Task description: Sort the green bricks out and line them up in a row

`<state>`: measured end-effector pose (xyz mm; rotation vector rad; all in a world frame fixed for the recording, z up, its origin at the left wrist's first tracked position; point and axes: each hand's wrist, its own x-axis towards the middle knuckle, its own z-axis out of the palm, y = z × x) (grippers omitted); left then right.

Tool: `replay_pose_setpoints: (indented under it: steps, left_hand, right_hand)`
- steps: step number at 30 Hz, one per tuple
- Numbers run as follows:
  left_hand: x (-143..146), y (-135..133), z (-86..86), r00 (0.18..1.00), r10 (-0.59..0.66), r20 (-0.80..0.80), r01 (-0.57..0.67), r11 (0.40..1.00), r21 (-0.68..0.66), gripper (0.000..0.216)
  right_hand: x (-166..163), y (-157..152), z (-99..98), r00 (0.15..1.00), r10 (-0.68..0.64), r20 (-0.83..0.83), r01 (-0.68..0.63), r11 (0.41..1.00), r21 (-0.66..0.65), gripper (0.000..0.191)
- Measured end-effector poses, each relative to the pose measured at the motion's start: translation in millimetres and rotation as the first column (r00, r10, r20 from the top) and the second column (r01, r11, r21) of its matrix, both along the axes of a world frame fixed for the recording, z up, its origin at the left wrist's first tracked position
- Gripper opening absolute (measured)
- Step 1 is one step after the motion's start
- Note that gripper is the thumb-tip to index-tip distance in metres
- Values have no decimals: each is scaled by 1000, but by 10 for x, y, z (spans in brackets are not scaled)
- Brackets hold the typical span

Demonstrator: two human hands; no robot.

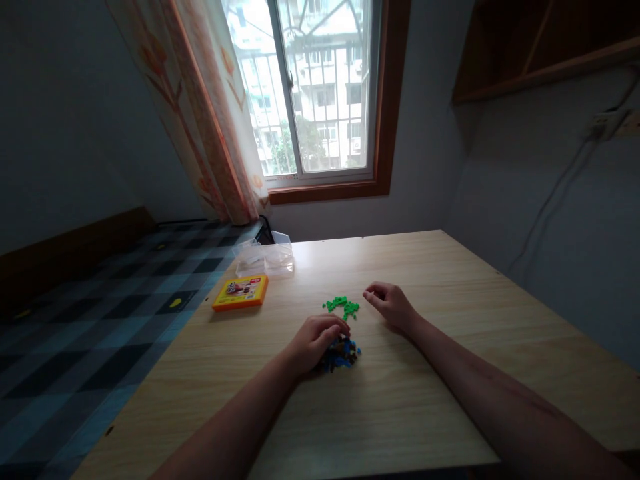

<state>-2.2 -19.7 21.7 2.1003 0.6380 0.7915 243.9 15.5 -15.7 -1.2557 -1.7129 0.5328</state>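
My left hand (319,338) rests at the left edge of a small pile of blue and dark brown pieces (345,357). Its fingers reach over the top of the pile, spread from the thumb, and hold nothing that I can see. Just beyond that pile lies a loose group of small bright green pieces (351,308), probably toy bricks. To the right of the green group is my right hand (393,305), its fingers curled and thumb and forefinger drawn together at the tips. Whatever lies in that pinch, if anything, is too small to make out.
A yellow-orange box (241,293) with a printed picture lies on the left of the wooden table (425,400). Behind it stands a clear plastic container (273,259). A bed with a checked cover (125,287) adjoins the table's left side.
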Motion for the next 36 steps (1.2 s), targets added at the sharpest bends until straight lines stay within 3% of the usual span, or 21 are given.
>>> replay_pose_setpoints:
  steps: [5, 17, 27, 30, 32, 34, 36]
  left_hand:
    - [14, -28, 32, 999, -36, -13, 35, 999, -13, 47]
    - [122, -152, 45, 976, -152, -153, 168, 981, 95, 37]
    - [158, -173, 32, 980, -130, -154, 152, 978, 142, 39]
    - [106, -108, -6, 1000, -6, -9, 7, 986, 166, 39]
    - [8, 1, -29, 960, 225, 167, -252, 954, 162, 39]
    - [-128, 150, -48, 819, 468, 331, -515, 854, 68, 42]
    - [-260, 304, -67, 641, 640, 424, -676, 732, -83, 43]
  right_hand:
    - [-5, -4, 19, 1000, 8, -4, -8, 1000, -10, 26]
    - [1, 16, -6, 1000, 15, 16, -15, 1000, 0, 28]
    - [0, 29, -25, 999, 39, -2, -39, 999, -2, 29]
    - [15, 13, -10, 999, 42, -1, -42, 999, 1, 28]
    - [13, -24, 28, 997, 69, 19, -69, 997, 14, 28]
    - [-19, -95, 102, 990, 130, 62, -133, 990, 44, 27]
    - [-91, -202, 209, 972, 193, 131, -210, 970, 126, 24]
